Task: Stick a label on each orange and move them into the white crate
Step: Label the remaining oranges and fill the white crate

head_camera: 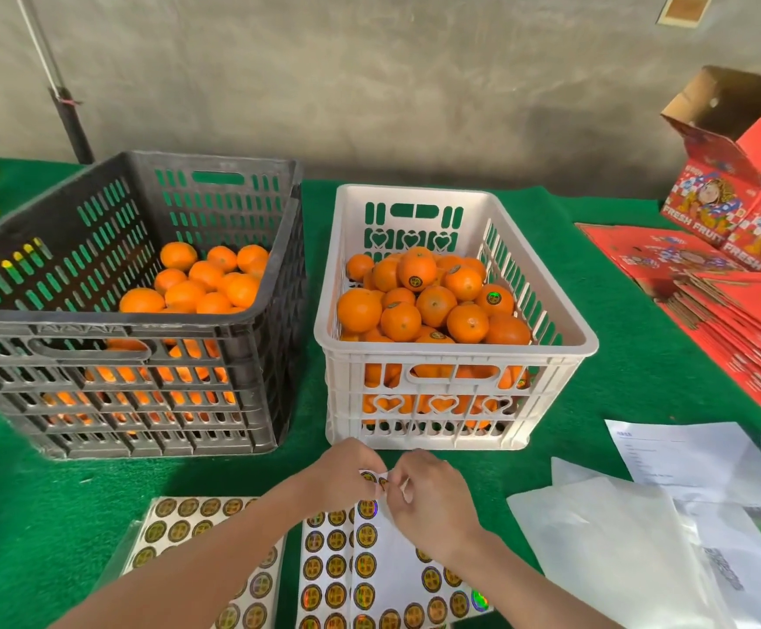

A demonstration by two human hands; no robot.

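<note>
A black crate at the left holds unlabelled oranges. To its right the white crate is piled with oranges, some bearing round labels. In front of the white crate my left hand and my right hand meet over a label sheet. Both pinch its lifted top corner, where round gold labels show between the fingers. Neither hand holds an orange.
Another label sheet lies at the near left on the green mat. White papers and plastic sleeves lie at the near right. Red fruit cartons are stacked at the far right. A grey wall stands behind.
</note>
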